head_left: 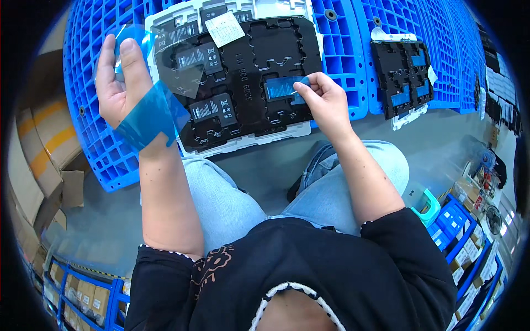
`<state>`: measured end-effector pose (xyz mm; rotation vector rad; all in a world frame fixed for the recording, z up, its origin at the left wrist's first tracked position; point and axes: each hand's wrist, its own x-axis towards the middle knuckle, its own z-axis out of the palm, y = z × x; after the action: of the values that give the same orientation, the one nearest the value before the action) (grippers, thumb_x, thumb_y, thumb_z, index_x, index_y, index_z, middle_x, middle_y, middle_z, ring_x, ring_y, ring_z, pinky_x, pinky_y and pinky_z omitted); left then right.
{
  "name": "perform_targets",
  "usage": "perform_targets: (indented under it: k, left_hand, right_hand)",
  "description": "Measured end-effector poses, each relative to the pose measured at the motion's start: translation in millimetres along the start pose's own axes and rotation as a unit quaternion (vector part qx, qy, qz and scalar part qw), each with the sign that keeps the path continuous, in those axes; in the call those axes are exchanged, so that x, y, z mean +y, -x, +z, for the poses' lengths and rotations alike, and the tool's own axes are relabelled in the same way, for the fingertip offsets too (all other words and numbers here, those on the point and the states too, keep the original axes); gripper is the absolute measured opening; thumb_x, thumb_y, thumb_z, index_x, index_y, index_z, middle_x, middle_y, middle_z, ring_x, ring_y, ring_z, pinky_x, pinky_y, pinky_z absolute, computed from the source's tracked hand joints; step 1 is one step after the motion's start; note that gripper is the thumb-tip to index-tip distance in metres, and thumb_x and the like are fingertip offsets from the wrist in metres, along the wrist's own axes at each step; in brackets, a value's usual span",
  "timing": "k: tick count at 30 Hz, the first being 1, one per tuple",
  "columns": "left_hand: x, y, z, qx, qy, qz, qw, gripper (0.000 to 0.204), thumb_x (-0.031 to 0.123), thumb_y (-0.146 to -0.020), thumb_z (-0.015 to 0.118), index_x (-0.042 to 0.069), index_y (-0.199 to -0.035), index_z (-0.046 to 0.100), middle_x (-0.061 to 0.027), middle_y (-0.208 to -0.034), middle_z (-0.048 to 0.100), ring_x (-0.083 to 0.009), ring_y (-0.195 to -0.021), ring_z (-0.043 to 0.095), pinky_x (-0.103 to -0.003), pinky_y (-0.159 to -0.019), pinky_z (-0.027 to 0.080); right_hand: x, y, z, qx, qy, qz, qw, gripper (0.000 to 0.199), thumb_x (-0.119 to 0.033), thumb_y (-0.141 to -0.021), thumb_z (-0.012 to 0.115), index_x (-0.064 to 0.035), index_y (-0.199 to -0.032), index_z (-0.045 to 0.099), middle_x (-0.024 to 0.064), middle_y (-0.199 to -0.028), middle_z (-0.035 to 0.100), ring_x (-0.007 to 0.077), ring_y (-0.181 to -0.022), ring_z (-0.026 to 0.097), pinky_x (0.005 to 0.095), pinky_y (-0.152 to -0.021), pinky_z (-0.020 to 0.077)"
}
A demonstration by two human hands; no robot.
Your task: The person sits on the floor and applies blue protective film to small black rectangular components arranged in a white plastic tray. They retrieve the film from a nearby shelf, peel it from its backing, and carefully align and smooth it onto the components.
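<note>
My right hand (pixel 327 102) pinches thumb and forefinger at the right end of a blue film (pixel 280 88), which lies over a flat battery in the black tray (pixel 243 118). Raised at the left, my left hand (pixel 124 83) has its fingers stretched up and apart. Blue film (pixel 149 118) clings across its wrist. A clear sheet with a bluish part (pixel 182 77) spreads from behind its thumb over the tray's left side. Flat black batteries (pixel 212 112) with white print sit uncovered in the tray's left pockets. My right fingertips partly hide the film's end.
A white paper label (pixel 224 29) lies on the tray's far edge, above white foam trays (pixel 276 8). Blue plastic pallets (pixel 345 49) bear everything. Another black tray (pixel 406 69) with blue-covered pieces stands at the right. Cardboard boxes (pixel 52 132) stand at the left.
</note>
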<state>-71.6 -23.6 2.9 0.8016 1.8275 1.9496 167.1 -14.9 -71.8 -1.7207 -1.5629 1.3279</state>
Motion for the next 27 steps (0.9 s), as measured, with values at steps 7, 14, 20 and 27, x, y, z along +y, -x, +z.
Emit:
perform_targets:
  k: [7, 14, 20, 27]
  left_hand:
    - [-2.5, 0.3, 0.7, -0.014, 0.024, -0.021, 0.999, 0.047, 0.022, -0.087, 0.062, -0.007, -0.121, 0.048, -0.0126, -0.101, 0.060, -0.0122, -0.087, 0.059, -0.022, -0.075, 0.048]
    - [1.3, 4.5, 2.1, -0.016, 0.023, -0.045, 0.999, 0.040, 0.019, -0.088, 0.059, -0.006, -0.119, 0.051, -0.0136, -0.104, 0.061, -0.0148, -0.090, 0.061, -0.024, -0.078, 0.050]
    - [5.3, 6.3, 0.9, -0.031, 0.035, -0.048, 0.998, 0.049, 0.023, -0.086, 0.063, -0.005, -0.122, 0.048, -0.0137, -0.100, 0.061, -0.0141, -0.082, 0.062, -0.024, -0.064, 0.052]
    - [0.3, 5.1, -2.4, -0.020, 0.022, -0.030, 0.999, 0.048, 0.024, -0.086, 0.063, -0.005, -0.121, 0.048, -0.0134, -0.100, 0.061, -0.0133, -0.084, 0.061, -0.023, -0.069, 0.051]
  right_hand:
    - [-4.5, 7.1, 1.7, -0.003, -0.001, -0.010, 1.000, 0.016, -0.014, -0.079, 0.066, 0.0008, -0.081, 0.060, 0.0040, -0.067, 0.060, 0.0076, -0.061, 0.052, 0.0240, -0.056, 0.0428]
    - [0.1, 4.9, 3.5, -0.001, 0.020, -0.013, 1.000, 0.016, -0.015, -0.079, 0.066, 0.0002, -0.081, 0.061, 0.0056, -0.067, 0.061, 0.0097, -0.060, 0.054, 0.0253, -0.057, 0.0440]
    - [2.0, 4.6, 3.2, 0.008, 0.039, -0.019, 0.999, 0.017, -0.015, -0.078, 0.067, 0.0001, -0.081, 0.060, 0.0060, -0.066, 0.061, 0.0110, -0.060, 0.055, 0.0260, -0.057, 0.0442]
    - [8.2, 3.2, 7.4, 0.023, 0.085, -0.047, 0.995, 0.019, -0.018, -0.077, 0.066, -0.0001, -0.080, 0.060, 0.0092, -0.065, 0.059, 0.0168, -0.058, 0.055, 0.0294, -0.056, 0.0438]
